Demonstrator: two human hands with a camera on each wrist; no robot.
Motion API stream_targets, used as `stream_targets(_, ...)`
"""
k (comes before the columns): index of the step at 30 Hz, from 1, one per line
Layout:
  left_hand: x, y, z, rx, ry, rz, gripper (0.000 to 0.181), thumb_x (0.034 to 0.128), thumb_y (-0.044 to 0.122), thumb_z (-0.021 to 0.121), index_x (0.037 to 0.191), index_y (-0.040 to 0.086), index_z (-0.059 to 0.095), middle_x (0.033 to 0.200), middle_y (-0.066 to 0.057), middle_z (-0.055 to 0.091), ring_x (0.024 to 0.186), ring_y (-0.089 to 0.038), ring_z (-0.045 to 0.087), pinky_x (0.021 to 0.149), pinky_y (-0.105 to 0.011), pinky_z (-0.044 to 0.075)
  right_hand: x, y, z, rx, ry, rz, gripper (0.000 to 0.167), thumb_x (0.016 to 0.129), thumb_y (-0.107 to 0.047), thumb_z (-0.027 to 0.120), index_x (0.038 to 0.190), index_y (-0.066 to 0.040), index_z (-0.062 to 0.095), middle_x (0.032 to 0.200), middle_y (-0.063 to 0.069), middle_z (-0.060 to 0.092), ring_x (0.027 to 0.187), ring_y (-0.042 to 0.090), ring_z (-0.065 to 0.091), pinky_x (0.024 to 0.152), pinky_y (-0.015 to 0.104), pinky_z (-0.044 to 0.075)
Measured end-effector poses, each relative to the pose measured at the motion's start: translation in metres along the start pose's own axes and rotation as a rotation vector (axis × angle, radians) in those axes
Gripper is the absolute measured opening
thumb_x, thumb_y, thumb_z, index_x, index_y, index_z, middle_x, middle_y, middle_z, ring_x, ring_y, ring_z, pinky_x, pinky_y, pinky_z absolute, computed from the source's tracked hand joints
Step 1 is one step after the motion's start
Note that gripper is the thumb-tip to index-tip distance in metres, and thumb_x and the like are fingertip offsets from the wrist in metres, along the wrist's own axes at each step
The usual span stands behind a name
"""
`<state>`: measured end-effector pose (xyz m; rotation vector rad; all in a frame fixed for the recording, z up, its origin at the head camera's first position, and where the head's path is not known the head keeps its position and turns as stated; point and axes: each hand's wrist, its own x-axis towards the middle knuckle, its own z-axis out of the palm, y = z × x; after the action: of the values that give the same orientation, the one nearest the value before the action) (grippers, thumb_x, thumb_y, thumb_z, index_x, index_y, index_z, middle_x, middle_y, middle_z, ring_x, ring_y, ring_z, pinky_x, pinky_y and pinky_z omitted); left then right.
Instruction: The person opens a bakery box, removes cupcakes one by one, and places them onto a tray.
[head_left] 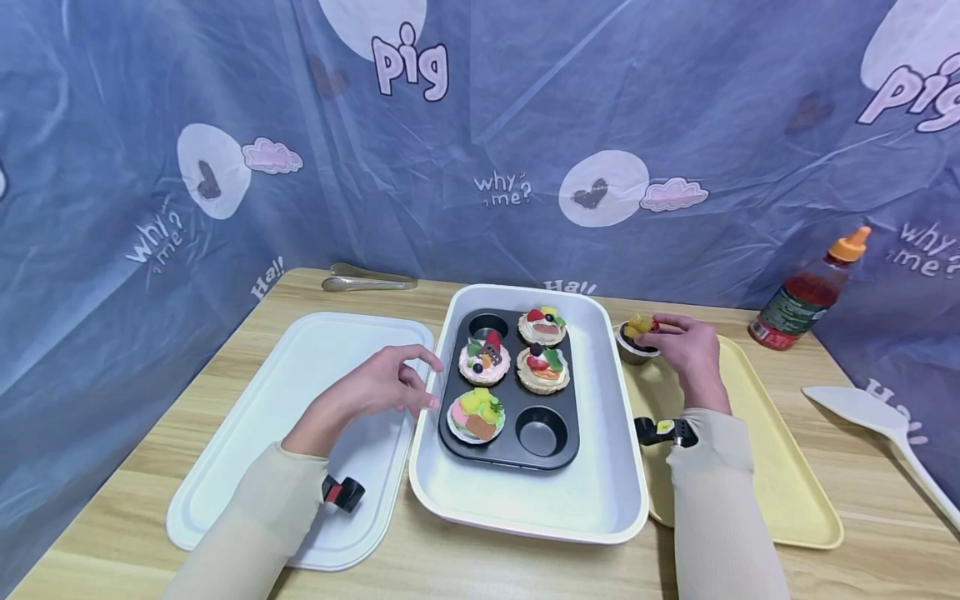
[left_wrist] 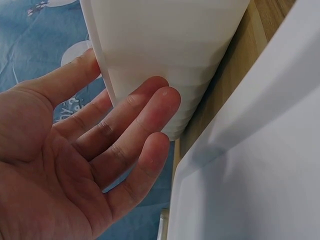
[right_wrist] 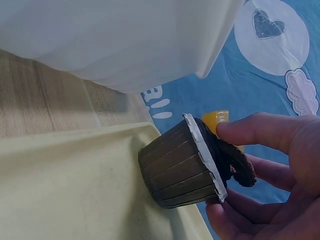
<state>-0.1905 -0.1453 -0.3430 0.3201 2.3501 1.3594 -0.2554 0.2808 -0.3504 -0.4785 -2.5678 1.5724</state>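
Brown and ridged, one cupcake with yellow fruit on top [right_wrist: 175, 170] is pinched in the right hand [head_left: 688, 346], by the back corner of the flat yellow plastic tray [head_left: 750, 450]; the left hand [head_left: 375, 385] is loose and wide. In the deep white plastic tray [head_left: 525, 504], four round fruity cakes [head_left: 543, 369] sit in the black metal tin [head_left: 513, 417], so four cups [head_left: 542, 431] look done and two left. That's five cakes, one tin.

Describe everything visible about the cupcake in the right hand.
The cupcake has a pleated, paper-like brown cup, pale rim and dark top with yellow chunks. The right hand grips it by the top, roughly upright over the far left corner of the yellow tray; whether its base touches the tray is unclear.
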Motion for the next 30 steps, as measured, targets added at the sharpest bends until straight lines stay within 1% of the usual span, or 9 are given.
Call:
stream_targets(6, 0.0, 0.0, 0.0, -0.002, 0.0, -0.008, 0.044, 0.0844, 0.006, 0.08, 0.124, 0.005, 0.061, 0.072, -0.004, 0.073, 0.065, -0.025, 0.071, 0.062, -0.034, 0.049, 0.0, -0.001, -0.002, 0.016, -0.022, -0.007, 0.064, 0.082, -0.01, 0.079, 0.14, 0.002, 0.056, 0.063, -0.037, 0.058, 0.067, -0.02, 0.054, 0.073, 0.008, 0.044)
stream_targets(8, 0.0, 0.0, 0.0, -0.002, 0.001, -0.006, 0.044, 0.0845, 0.006, 0.079, 0.124, 0.005, 0.061, 0.072, -0.004, 0.073, 0.065, -0.025, 0.071, 0.062, -0.034, 0.049, 0.0, -0.002, -0.003, -0.006, -0.017, 0.001, 0.066, 0.082, -0.013, 0.08, 0.142, -0.001, 0.055, 0.079, -0.028, 0.071, 0.072, -0.017, 0.055, 0.076, 0.009, 0.043)
stream_targets(10, 0.0, 0.0, 0.0, -0.002, 0.001, -0.002, 0.044, 0.0846, 0.005, 0.079, 0.124, 0.005, 0.061, 0.072, -0.004, 0.073, 0.065, -0.025, 0.071, 0.061, -0.034, 0.049, -0.001, -0.003, -0.003, -0.035, -0.009, 0.014, 0.068, 0.083, -0.016, 0.08, 0.144, -0.004, 0.054, 0.103, -0.009, 0.077, 0.087, -0.006, 0.064, 0.08, 0.013, 0.043)
stream_targets(13, 0.0, 0.0, 0.0, -0.006, 0.0, 0.006, 0.044, 0.0847, 0.005, 0.079, 0.124, 0.004, 0.06, 0.072, -0.004, 0.073, 0.065, -0.026, 0.071, 0.061, -0.034, 0.049, -0.002, -0.006, -0.005, -0.06, 0.007, 0.034, 0.071, 0.084, -0.02, 0.079, 0.147, -0.008, 0.051, 0.135, 0.012, 0.061, 0.117, 0.018, 0.064, 0.09, 0.021, 0.045)
stream_targets(16, 0.0, 0.0, 0.0, -0.011, -0.002, 0.007, 0.044, 0.0848, 0.005, 0.079, 0.124, 0.004, 0.06, 0.072, -0.004, 0.073, 0.065, -0.026, 0.071, 0.061, -0.035, 0.049, -0.005, -0.01, -0.009, -0.058, 0.027, 0.037, 0.072, 0.086, -0.022, 0.077, 0.15, -0.009, 0.048, 0.143, 0.019, 0.055, 0.133, 0.03, 0.054, 0.098, 0.029, 0.044)
stream_targets(19, 0.0, 0.0, 0.0, -0.015, -0.004, 0.004, 0.044, 0.0849, 0.004, 0.079, 0.124, 0.004, 0.06, 0.073, -0.004, 0.073, 0.065, -0.026, 0.07, 0.061, -0.035, 0.049, -0.007, -0.016, -0.013, -0.053, 0.06, 0.035, 0.071, 0.086, -0.025, 0.076, 0.15, -0.01, 0.048, 0.143, 0.019, 0.055, 0.13, 0.028, 0.057, 0.102, 0.033, 0.044)
stream_targets(24, 0.0, 0.0, 0.0, -0.017, -0.003, 0.005, 0.043, 0.085, 0.004, 0.078, 0.124, 0.004, 0.06, 0.073, -0.004, 0.073, 0.065, -0.026, 0.07, 0.061, -0.035, 0.049, -0.014, -0.03, -0.02, -0.002, 0.122, 0.053, 0.07, 0.086, -0.027, 0.078, 0.149, -0.016, 0.05, 0.143, 0.013, 0.06, 0.126, 0.019, 0.059, 0.102, 0.031, 0.044)
stream_targets(27, 0.0, -0.001, 0.0, -0.016, -0.002, 0.009, 0.043, 0.0849, 0.005, 0.079, 0.124, 0.005, 0.06, 0.072, -0.004, 0.073, 0.065, -0.026, 0.071, 0.061, -0.034, 0.049, -0.019, -0.04, -0.025, 0.027, 0.16, 0.044, 0.065, 0.087, -0.028, 0.079, 0.146, -0.02, 0.054, 0.114, -0.011, 0.073, 0.113, 0.007, 0.063, 0.094, 0.024, 0.044)
stream_targets(30, 0.0, -0.001, 0.0, -0.015, -0.003, 0.012, 0.043, 0.0848, 0.005, 0.079, 0.124, 0.005, 0.06, 0.072, -0.004, 0.073, 0.065, -0.026, 0.07, 0.061, -0.034, 0.049, -0.026, -0.049, -0.029, 0.051, 0.186, 0.009, 0.059, 0.088, -0.028, 0.078, 0.143, -0.02, 0.058, 0.077, -0.034, 0.062, 0.1, -0.003, 0.061, 0.088, 0.02, 0.042)
